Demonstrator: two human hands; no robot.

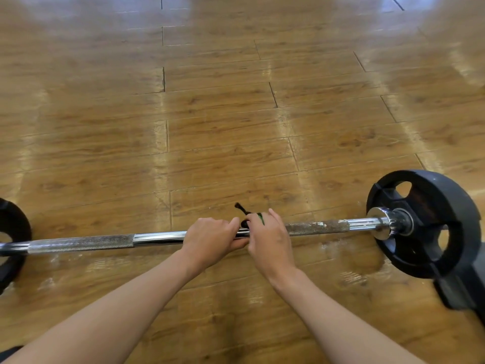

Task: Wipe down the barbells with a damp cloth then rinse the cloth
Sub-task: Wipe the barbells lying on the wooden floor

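A chrome barbell (pixel 110 241) lies across the wooden floor, with knurled grip zones left and right of its middle. The right zone (pixel 317 227) looks rusty and flecked with white. My left hand (pixel 212 239) grips the smooth middle of the bar. Right beside it, my right hand (pixel 269 236) is curled over the bar and holds a small dark cloth (pixel 245 219) with a green patch against it. Most of the cloth is hidden under that hand; one dark corner sticks up behind the fingers.
A black weight plate (pixel 430 203) stands on the bar's right end, with a dark block (pixel 462 290) behind it on the floor. Another black plate (pixel 13 227) shows at the left edge. Wet streaks mark the floor (pixel 236 114) under the bar.
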